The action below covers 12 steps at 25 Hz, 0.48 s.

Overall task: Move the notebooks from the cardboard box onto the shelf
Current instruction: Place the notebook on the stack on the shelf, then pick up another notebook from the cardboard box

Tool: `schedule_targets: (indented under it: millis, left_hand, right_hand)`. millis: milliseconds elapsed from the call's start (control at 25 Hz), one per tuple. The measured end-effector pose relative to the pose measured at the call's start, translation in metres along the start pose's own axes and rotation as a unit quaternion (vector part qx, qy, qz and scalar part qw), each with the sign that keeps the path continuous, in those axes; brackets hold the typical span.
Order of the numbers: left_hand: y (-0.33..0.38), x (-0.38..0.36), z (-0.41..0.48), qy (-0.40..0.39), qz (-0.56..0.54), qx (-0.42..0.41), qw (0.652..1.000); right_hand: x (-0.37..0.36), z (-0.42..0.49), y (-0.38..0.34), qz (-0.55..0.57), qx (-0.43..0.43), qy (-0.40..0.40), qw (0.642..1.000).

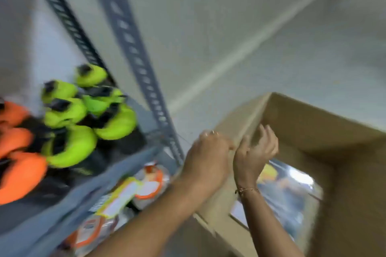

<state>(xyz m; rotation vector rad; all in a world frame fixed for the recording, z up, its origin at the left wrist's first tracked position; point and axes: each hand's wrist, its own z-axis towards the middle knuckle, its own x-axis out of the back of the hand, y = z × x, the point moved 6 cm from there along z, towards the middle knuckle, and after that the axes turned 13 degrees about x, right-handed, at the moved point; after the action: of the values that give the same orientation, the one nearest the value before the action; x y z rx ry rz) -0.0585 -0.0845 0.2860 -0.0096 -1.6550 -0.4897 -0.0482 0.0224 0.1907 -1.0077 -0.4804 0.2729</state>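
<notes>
Head view, heavily motion-blurred. The cardboard box (313, 131) is the landmark for this entry; it is standing open on the floor (229, 27).

The left hand (206, 152) is lying curled over the outside of the box's near-left wall, fingers bent toward the top edge; whether it is actually gripping the cardboard I cannot tell through the blur. The right hand (257, 150) is reaching just inside that same wall, fingers half-curled and spread, apparently holding nothing. A thin bracelet (247, 190) is sitting on the right wrist.

The notebooks (288, 185) are lying at the bottom of the box, showing as a glossy, blue-and-yellow surface below the right wrist; individual covers cannot be made out.

The shelf (129, 48), grey metal with perforated uprights, is standing just left of the box. On it, neon-green items (83, 115) are piling up beside orange items (16, 162), all well left of the box. White-and-orange packaged goods (146, 183) are lying on the tier below, nearer the box.
</notes>
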Motion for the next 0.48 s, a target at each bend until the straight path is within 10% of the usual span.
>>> schedule_targets:
  millis: [200,320,480]
  left_hand:
    - [0.002,-0.295,0.019,-0.381,0.081,0.065,0.919]
    - [-0.041,-0.392,0.016,-0.376,0.119,0.185,0.900]
    - [-0.042,-0.406,0.022,-0.314,0.153,0.274,0.896]
  right_hand:
    - [0.073,-0.105,0.263,-0.289,-0.412,-0.167,0.848]
    - [0.098,-0.147,0.312,-0.316,-0.514,-0.206,0.770]
    - [0.098,-0.146,0.326,-0.310,-0.511,-0.193,0.778]
